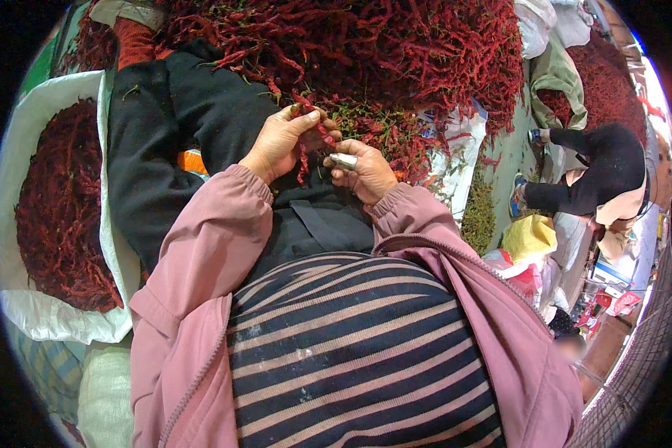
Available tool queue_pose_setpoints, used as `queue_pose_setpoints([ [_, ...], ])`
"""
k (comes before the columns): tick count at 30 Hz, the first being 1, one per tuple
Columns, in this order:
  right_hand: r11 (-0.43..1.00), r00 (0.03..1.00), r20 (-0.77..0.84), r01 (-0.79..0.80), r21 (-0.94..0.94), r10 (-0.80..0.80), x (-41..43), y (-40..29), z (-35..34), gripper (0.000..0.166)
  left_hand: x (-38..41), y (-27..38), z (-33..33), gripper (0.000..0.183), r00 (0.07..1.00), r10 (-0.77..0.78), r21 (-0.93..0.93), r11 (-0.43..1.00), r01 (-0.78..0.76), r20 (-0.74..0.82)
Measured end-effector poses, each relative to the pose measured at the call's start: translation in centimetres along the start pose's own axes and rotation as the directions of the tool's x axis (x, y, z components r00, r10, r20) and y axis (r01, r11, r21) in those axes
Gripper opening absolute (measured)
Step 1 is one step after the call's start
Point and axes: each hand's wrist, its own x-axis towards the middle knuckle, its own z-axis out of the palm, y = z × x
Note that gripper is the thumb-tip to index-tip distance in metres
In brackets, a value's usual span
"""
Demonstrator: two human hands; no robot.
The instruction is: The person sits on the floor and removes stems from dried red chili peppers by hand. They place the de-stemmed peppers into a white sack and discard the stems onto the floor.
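Several dried red chili peppers are pinched between the thumb and fingers of my left hand, above my lap. One pepper hangs below the fingers. Close by on the right, my right hand has its fingers curled. A shiny metal piece, which looks like a finger cap, sits at its thumb. Its fingertips are close to a pepper's lower end; whether they grip it I cannot tell. Beyond both hands spreads a large heap of red chilies. Chili bits and green stems lie nearer my knees.
At my left stands an open white woven sack filled with red chilies. A full pale sack is behind it. On the right, another person bends near a green sack, a yellow bag and more chilies.
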Motion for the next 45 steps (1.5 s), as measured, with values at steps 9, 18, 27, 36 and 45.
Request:
queue_pose_setpoints([
  [9,0.989,0.987,-0.059,0.144,-0.039,-0.146,0.0,0.2,-1.1,0.008,0.0,0.2,0.3,0.010,0.999,-0.022,0.045,0.999,0.024,-0.028],
  [18,0.621,0.917,-0.015,0.258,-0.740,-0.399,1.8,0.4,-2.2,0.014,0.2,-0.8,-0.1,0.008,1.000,0.027,0.277,0.960,-0.028,0.007],
  [27,0.154,0.813,-0.020,0.086,-0.984,-0.583,5.5,2.4,-4.3,0.019,0.6,-0.7,0.0,0.009,0.999,0.021,0.216,0.976,-0.013,-0.033],
  [36,0.172,0.823,0.468,0.536,-0.826,-0.321,-1.6,1.8,-5.6,0.037,0.8,-0.5,0.4,0.009,0.998,0.008,0.176,0.984,0.002,-0.056],
  [45,0.106,0.747,-0.101,-0.041,-0.994,-0.657,-3.2,-0.6,-14.4,0.022,0.7,-0.1,0.1,0.013,0.999,-0.007,0.466,0.884,0.027,-0.045],
])
